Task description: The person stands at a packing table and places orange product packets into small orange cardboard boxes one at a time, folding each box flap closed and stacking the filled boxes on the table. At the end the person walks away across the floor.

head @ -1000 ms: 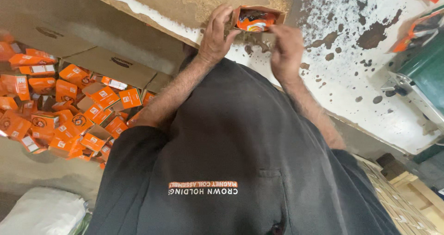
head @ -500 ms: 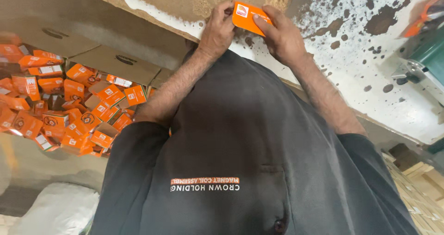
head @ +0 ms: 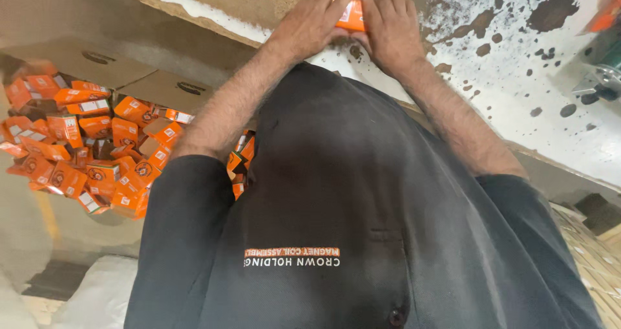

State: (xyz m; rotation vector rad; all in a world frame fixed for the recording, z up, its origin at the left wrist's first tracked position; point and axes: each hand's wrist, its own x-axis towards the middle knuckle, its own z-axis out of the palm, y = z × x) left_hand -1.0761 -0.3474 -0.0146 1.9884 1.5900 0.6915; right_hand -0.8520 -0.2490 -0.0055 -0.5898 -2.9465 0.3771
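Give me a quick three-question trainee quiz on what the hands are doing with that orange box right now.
1. True or false: the left hand and the right hand both hold the small orange box.
2. Where is the open carton full of orange boxes? A) on the person's left B) on the person's right C) beyond the hands
3. Fill in: the worktop below the hands is white with dark ____.
Key: 1 true; 2 A; 3 spots.
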